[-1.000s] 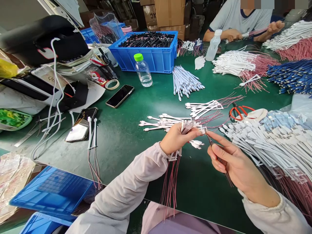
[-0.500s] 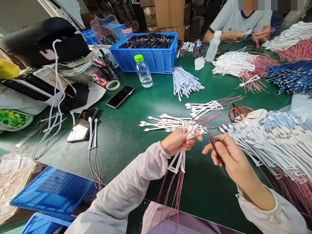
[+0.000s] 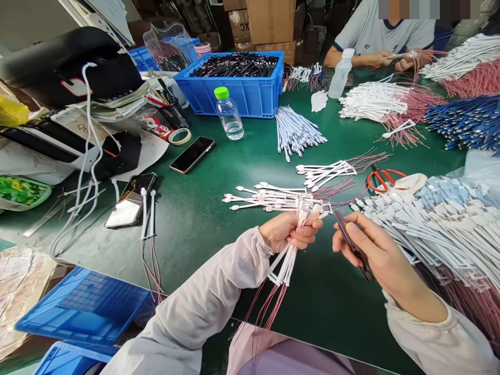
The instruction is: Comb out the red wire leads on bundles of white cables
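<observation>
Clamping white cable bundle point(image 3: 287, 263) in left hand point(image 3: 287, 232), fingers shut round it, red wires dangling over green bench mat point(image 3: 203, 250). Right hand point(image 3: 375, 250) pinching slim dark tool point(image 3: 351, 245), probably tweezers, tip hard to make out. Loose white cables point(image 3: 273, 198) lying just beyond left hand; white cable pile point(image 3: 437, 224) beside right hand; orange-handled scissors point(image 3: 383, 179) farther off.

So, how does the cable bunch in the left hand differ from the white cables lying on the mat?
The bunch is gripped tight in the left hand and hangs in the air; the lying cables rest flat on the green mat, spread side by side. Both are white with thin reddish wires.
</observation>
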Available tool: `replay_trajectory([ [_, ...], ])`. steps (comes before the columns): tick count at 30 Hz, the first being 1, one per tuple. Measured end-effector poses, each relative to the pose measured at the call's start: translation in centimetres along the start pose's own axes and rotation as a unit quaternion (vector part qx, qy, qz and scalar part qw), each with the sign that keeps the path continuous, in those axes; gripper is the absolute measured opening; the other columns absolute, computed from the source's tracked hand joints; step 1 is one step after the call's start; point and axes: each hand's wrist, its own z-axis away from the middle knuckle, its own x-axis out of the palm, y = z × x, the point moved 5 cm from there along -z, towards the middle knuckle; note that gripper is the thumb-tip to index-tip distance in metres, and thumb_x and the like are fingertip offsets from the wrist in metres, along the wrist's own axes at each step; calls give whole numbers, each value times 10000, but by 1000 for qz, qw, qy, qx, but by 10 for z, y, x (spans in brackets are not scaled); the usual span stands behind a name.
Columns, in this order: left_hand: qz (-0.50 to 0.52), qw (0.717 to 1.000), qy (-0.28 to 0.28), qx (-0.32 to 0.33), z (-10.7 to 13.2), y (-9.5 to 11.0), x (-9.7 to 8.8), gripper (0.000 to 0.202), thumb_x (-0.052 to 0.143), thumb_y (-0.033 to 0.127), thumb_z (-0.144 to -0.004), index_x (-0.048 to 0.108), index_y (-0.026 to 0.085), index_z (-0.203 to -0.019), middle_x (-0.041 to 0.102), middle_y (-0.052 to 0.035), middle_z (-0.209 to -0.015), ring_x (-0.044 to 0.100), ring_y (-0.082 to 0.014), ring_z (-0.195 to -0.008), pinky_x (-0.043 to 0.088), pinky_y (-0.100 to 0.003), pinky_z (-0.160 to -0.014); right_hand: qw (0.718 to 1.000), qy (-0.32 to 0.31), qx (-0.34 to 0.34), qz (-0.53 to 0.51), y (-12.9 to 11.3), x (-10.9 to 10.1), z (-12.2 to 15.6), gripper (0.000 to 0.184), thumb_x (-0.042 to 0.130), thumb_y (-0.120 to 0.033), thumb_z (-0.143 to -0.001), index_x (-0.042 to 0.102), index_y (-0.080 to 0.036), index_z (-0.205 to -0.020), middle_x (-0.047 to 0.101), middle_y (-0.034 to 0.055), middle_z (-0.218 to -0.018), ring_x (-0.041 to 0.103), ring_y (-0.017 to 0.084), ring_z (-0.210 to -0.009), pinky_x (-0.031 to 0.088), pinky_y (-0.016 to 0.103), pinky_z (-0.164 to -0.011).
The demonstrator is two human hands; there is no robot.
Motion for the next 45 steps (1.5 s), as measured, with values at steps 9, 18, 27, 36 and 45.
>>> replay_trajectory([
  [9,-3,998,-25,-59,-5,-12,2,149,510,198,-790,433,158,-669,206,86,-459,41,-48,-411,66,-130,-320,990,98,-30,99,-3,3,1,281,630,-399,-847,577,-263,-1087,500,-19,-729,408,109,-521,329,241,-449],
  [18,-28,997,-41,-65,-11,-22,7,214,483,276,-862,468,151,-688,227,84,-431,64,-49,-395,60,-137,-325,961,255,-53,-98,1,-17,4,211,624,-356,-870,581,-203,-731,267,-72,-509,250,89,-452,207,255,-433],
  [27,14,999,-32,-34,-10,-15,1,195,499,248,-853,473,149,-688,207,83,-433,36,-55,-405,39,-140,-321,979,193,-57,32,-1,-6,5,217,674,-398,-803,545,-238,-872,359,-60,-568,321,110,-452,268,255,-417],
  [36,51,998,-33,-35,-10,-14,1,198,405,140,-874,495,137,-697,213,74,-437,47,-58,-402,50,-133,-318,978,146,-48,139,-5,-3,7,280,606,-407,-862,484,-217,-696,362,-47,-561,321,111,-493,269,264,-454],
  [45,210,962,72,157,-5,9,3,309,323,225,-962,447,141,-692,154,82,-495,127,-40,-374,104,-114,-322,975,82,-31,205,6,32,15,318,576,-432,-859,459,-213,-659,365,-52,-543,335,111,-489,290,254,-473],
])
